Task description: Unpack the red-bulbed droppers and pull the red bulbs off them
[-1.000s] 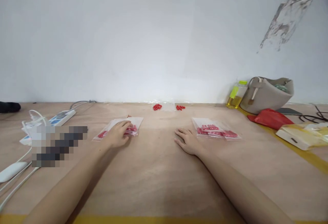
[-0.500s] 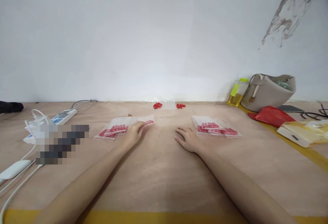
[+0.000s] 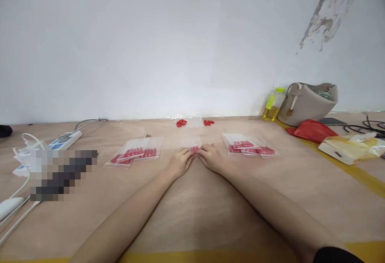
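Observation:
My left hand (image 3: 179, 162) and my right hand (image 3: 211, 157) meet at the table's middle, fingers curled on one small clear bag of red pieces (image 3: 192, 145) that lies between them. A pile of similar filled bags (image 3: 135, 153) rests to the left of my left hand. Another pile of filled bags (image 3: 248, 146) sits just right of my right hand. Loose red pieces (image 3: 181, 123) and more loose red pieces (image 3: 208, 122) lie by the wall beyond, beside some clear plastic.
A power strip (image 3: 64, 138) with white cables and a white device (image 3: 9, 206) occupy the left. At the back right stand a yellow-liquid bottle (image 3: 272, 107), a grey bag (image 3: 308, 103), a red pouch (image 3: 311, 130) and a yellowish packet (image 3: 349, 147). Yellow tape lines the near edge.
My left hand drew one bag off the left pile and slid it rightward to the centre. My right hand shifted left and closed on the same bag.

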A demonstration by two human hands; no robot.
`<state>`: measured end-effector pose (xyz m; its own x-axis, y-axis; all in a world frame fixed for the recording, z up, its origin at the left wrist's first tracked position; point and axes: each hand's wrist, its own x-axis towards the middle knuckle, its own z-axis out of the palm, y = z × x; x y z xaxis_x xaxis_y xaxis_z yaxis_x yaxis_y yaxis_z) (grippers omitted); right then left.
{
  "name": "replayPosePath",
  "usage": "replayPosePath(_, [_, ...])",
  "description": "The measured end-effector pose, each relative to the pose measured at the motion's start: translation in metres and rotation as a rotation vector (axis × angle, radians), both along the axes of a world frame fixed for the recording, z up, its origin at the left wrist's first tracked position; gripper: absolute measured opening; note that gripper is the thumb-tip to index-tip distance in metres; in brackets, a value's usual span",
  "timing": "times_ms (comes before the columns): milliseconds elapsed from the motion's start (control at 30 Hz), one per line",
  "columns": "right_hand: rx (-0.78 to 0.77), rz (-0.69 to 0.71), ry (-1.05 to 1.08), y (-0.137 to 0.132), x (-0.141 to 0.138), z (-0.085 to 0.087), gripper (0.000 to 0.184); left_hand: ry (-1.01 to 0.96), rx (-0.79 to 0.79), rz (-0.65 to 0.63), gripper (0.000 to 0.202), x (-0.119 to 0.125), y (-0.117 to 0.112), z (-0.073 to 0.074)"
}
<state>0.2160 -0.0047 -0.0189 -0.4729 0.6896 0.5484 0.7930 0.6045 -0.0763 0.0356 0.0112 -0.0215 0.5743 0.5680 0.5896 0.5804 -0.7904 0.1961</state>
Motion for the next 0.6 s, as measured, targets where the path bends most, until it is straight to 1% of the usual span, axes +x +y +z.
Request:
replayPosePath(100, [-0.035, -0.013, 0.037, 0.006, -0.006, -0.001, 0.013, -0.021, 0.007, 0.009, 0.017, -0.010, 0.000, -0.002])
replayPosePath(200, [-0.034, -0.021, 0.071, 0.006, -0.006, -0.004, 0.014, -0.042, 0.005, 0.001, 0.019, -0.016, 0.002, -0.003])
replayPosePath(300, [-0.045, -0.008, 0.101, 0.001, -0.002, -0.004, 0.018, -0.064, -0.019, -0.018, 0.020, -0.016, 0.003, -0.002])
replayPosePath(433, [-0.071, 0.023, 0.136, -0.004, -0.003, -0.001, 0.024, -0.114, -0.086, -0.022, 0.015, -0.013, 0.003, 0.001])
replayPosePath(600, [-0.142, 0.002, 0.177, -0.004, -0.013, 0.000, 0.018, -0.166, -0.165, -0.001, 0.010, -0.012, 0.002, 0.002])
